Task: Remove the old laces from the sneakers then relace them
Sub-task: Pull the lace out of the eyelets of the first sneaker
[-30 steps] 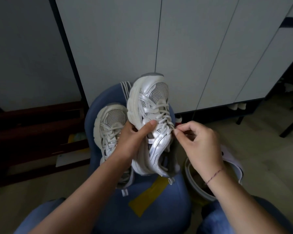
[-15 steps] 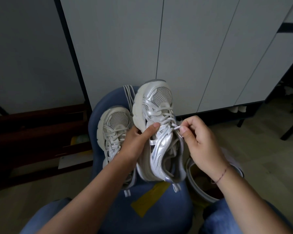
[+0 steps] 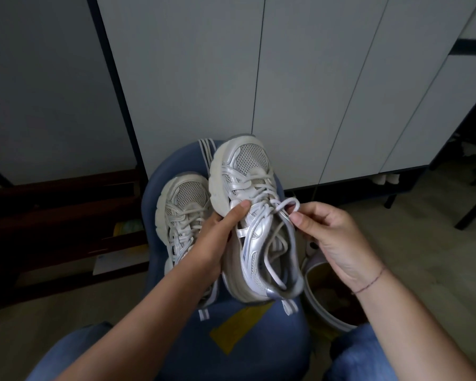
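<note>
Two silver-white sneakers with white laces are in view. My left hand (image 3: 217,237) grips the right-hand sneaker (image 3: 248,188) by its side and holds it up, toe pointing away, thumb across the laces. My right hand (image 3: 333,237) pinches a loop of that shoe's white lace (image 3: 286,204) at the top eyelets, and loose lace hangs into the shoe's opening. The second sneaker (image 3: 182,204) lies laced on the blue seat, partly hidden behind my left wrist.
A blue padded chair seat (image 3: 231,353) with a yellow patch holds the shoes, between my jeans-clad knees. A round bin (image 3: 327,292) stands on the floor to the right. Grey cabinet doors (image 3: 300,92) are behind, and a dark wooden shelf (image 3: 52,215) is at left.
My right hand has drawn a loop of lace out from the top of the held sneaker. The shoe has tilted so that its opening faces me more, and the loose lace inside now shows.
</note>
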`<act>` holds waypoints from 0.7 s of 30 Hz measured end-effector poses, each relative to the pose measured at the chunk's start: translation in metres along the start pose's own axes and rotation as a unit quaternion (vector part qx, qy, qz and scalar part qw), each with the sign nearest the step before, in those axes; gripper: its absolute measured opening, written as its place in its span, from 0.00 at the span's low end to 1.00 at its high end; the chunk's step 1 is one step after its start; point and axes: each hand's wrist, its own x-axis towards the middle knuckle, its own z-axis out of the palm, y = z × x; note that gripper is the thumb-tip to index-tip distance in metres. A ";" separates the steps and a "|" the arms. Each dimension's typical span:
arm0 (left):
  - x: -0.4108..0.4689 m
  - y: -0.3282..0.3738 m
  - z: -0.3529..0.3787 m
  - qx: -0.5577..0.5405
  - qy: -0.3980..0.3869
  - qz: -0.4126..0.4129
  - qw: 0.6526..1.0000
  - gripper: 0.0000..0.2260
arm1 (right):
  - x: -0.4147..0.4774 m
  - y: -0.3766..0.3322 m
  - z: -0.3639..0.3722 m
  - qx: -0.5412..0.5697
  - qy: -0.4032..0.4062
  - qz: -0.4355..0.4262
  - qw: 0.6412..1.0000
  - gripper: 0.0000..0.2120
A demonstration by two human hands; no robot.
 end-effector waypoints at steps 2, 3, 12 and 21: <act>0.000 0.000 0.001 0.000 0.000 -0.001 1.000 0.21 | -0.002 0.001 0.005 -0.031 0.023 -0.030 0.999 0.07; 0.000 0.000 0.001 0.001 0.001 0.000 1.000 0.22 | -0.003 0.000 0.007 -0.050 0.024 -0.040 0.998 0.04; 0.003 0.000 0.000 0.056 0.000 0.026 0.998 0.19 | 0.005 -0.014 -0.010 0.272 -0.001 0.156 0.950 0.10; 0.004 0.001 -0.003 0.017 0.020 -0.003 1.000 0.25 | -0.003 0.001 0.011 -0.028 0.055 -0.018 0.998 0.08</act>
